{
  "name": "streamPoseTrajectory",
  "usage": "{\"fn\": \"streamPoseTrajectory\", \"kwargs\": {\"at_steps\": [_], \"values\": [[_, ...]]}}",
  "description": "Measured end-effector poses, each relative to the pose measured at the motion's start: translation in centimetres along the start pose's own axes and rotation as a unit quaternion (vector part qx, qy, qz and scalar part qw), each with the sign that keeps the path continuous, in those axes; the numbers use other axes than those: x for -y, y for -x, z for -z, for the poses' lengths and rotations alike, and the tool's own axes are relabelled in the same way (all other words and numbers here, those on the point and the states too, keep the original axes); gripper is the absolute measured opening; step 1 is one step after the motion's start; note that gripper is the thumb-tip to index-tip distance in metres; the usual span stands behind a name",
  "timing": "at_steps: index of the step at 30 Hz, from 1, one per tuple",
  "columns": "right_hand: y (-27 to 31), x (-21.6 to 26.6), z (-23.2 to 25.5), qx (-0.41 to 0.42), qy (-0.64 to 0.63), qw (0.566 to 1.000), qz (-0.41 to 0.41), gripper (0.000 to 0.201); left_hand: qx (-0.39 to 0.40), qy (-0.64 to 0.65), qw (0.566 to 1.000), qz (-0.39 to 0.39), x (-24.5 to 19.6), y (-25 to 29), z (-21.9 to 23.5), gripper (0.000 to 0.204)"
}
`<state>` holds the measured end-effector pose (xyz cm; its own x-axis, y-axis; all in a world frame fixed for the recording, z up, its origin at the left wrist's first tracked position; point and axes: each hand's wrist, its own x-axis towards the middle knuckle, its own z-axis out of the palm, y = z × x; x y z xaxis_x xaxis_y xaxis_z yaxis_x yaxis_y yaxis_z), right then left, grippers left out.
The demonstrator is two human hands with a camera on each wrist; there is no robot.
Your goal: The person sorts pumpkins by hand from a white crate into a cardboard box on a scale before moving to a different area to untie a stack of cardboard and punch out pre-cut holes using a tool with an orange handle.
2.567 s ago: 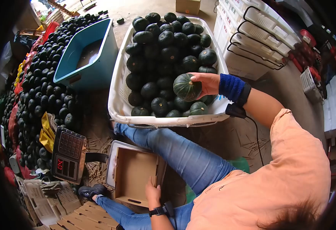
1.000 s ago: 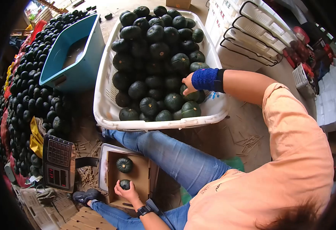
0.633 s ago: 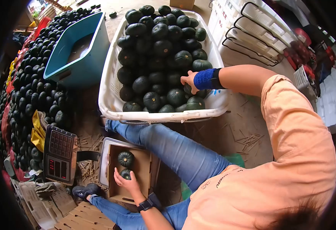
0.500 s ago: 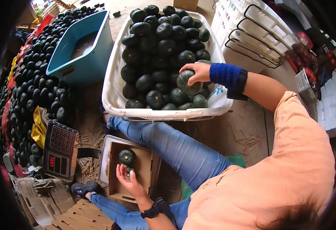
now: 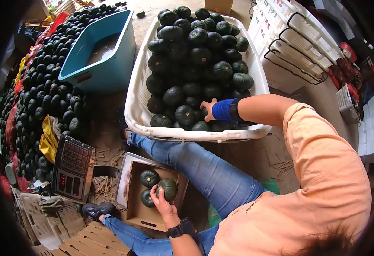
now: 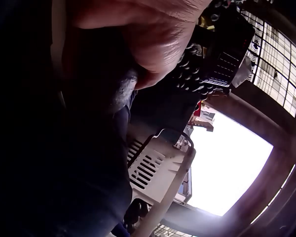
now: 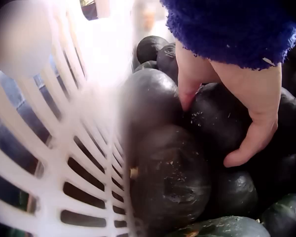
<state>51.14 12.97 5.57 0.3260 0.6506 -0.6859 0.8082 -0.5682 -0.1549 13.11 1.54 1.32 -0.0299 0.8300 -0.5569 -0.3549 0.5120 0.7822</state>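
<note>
My left hand [image 5: 166,206] grips a dark green pumpkin [image 5: 167,189] over a shallow cardboard box [image 5: 146,223], its thumb and fingers on the near side. Two more pumpkins lie in that box, one at the far end [image 5: 149,178] and one [image 5: 147,198] partly behind the held one. In the left wrist view the hand [image 6: 160,37] is dim and its hold is mostly in shadow. My right hand [image 5: 210,110] reaches into a white crate [image 5: 195,135] heaped with pumpkins. In the right wrist view its fingers and thumb curl round one pumpkin [image 7: 219,116] among the others.
The box sits on a scale, whose display unit [image 5: 72,168] stands to its left. A blue tub [image 5: 106,74] and a large pumpkin heap [image 5: 46,98] lie further left. Stacked white crates [image 5: 289,47] stand at the right. Flat cardboard [image 5: 95,241] lies at the bottom.
A pumpkin lifted by the right hand half a second ago is out of that hand, which is back in the crate. The left hand now holds one. Two pumpkins lie in the formerly bare box.
</note>
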Motion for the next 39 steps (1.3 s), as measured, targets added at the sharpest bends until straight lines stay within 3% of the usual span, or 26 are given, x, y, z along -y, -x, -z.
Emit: {"fn": "streamPoseTrajectory", "kwargs": {"at_steps": [3, 5, 6, 7, 8, 10, 11, 12, 15, 16, 18, 20, 21, 23, 25, 26, 28, 30, 32, 34, 36, 38, 39], "values": [[2.9, -0.7, 3.6, 0.119, -0.198, 0.971, 0.054, 0.066, 0.0, -0.028, 0.998, -0.052, 3.8, -3.3, 1.2, 0.041], [5.3, -0.5, 4.9, 0.194, -0.364, 0.906, 0.097, 0.066, 0.029, -0.186, 0.977, -0.102, 5.3, -4.9, 2.6, 0.044], [6.7, -0.3, 5.6, 0.228, -0.442, 0.859, 0.12, 0.067, 0.042, -0.263, 0.955, -0.129, 6.1, -5.7, 3.2, 0.046], [9.0, 0.5, 6.5, 0.236, -0.487, 0.826, 0.161, 0.065, 0.038, -0.414, 0.89, -0.186, 5.1, -4.6, 2.2, 0.052], [11.7, 1.5, 7.2, 0.241, -0.53, 0.788, 0.202, 0.063, 0.05, -0.478, 0.856, -0.191, 3.8, -3.8, 1.4, 0.051], [16.0, 3.4, 6.8, 0.232, -0.54, 0.745, 0.314, 0.067, 0.06, -0.265, 0.941, -0.2, -0.8, 0.0, -3.5, 0.057], [18.1, 4.7, 5.4, 0.198, -0.489, 0.752, 0.394, 0.069, 0.109, -0.1, 0.97, -0.195, -3.1, 2.2, -6.2, 0.062], [19.3, 5.5, 4.3, 0.162, -0.434, 0.751, 0.471, 0.071, 0.154, 0.066, 0.968, -0.185, -4.9, 4.3, -8.0, 0.068], [18.4, 5.8, 4.2, 0.081, -0.219, 0.789, 0.568, 0.064, 0.268, 0.121, 0.946, -0.135, -7.6, 8.4, -9.0, 0.08], [17.7, 5.9, 4.1, 0.056, -0.144, 0.789, 0.594, 0.063, 0.2, 0.117, 0.961, -0.152, -7.2, 8.4, -8.3, 0.075], [12.0, 4.2, 7.8, -0.156, -0.146, 0.848, 0.486, 0.053, 0.127, 0.078, 0.985, -0.09, -6.7, 7.9, -4.4, 0.066], [6.0, 1.3, 10.7, -0.278, -0.036, 0.906, 0.317, 0.054, -0.038, -0.003, 0.999, 0.007, -5.3, 7.5, 0.3, 0.055], [2.8, 0.8, 11.2, -0.276, -0.017, 0.912, 0.303, 0.056, -0.125, -0.045, 0.99, 0.038, -4.9, 7.5, 1.9, 0.045], [-0.7, 1.5, 10.6, -0.249, -0.003, 0.922, 0.296, 0.063, -0.183, -0.126, 0.975, -0.016, 0.5, 5.0, 8.4, 0.043], [-3.4, 4.3, 8.9, -0.211, 0.003, 0.929, 0.304, 0.07, -0.222, -0.166, 0.96, -0.034, 2.1, 4.3, 9.8, 0.039], [-4.8, 5.7, 8.0, -0.197, -0.004, 0.932, 0.305, 0.07, -0.219, -0.298, 0.926, -0.082, 2.4, 4.0, 9.7, 0.045], [-6.7, 7.8, 6.1, -0.155, 0.046, 0.937, 0.311, 0.07, -0.199, -0.426, 0.881, -0.057, 3.2, 3.3, 9.4, 0.053], [-7.0, 9.3, 5.0, -0.202, 0.169, 0.92, 0.29, 0.069, -0.176, -0.513, 0.835, -0.098, 4.7, 2.2, 10.4, 0.06], [-6.8, 10.4, 5.4, -0.189, 0.22, 0.913, 0.285, 0.068, -0.162, -0.445, 0.872, -0.121, 5.1, 1.6, 10.8, 0.069], [-6.4, 10.2, 6.5, -0.143, 0.167, 0.918, 0.33, 0.061, -0.218, -0.37, 0.899, -0.084, 4.2, 2.3, 10.1, 0.075], [-5.5, 9.2, 6.5, -0.08, 0.028, 0.923, 0.374, 0.054, -0.273, -0.405, 0.865, -0.111, 3.9, 3.0, 10.1, 0.078], [-1.0, 9.2, 8.0, 0.014, -0.172, 0.947, 0.272, 0.052, -0.298, -0.343, 0.881, -0.129, 2.1, 4.3, 8.8, 0.069], [1.1, 8.8, 8.4, 0.08, -0.289, 0.913, 0.278, 0.052, -0.278, -0.295, 0.905, -0.133, 0.6, 5.1, 7.6, 0.064]]}}
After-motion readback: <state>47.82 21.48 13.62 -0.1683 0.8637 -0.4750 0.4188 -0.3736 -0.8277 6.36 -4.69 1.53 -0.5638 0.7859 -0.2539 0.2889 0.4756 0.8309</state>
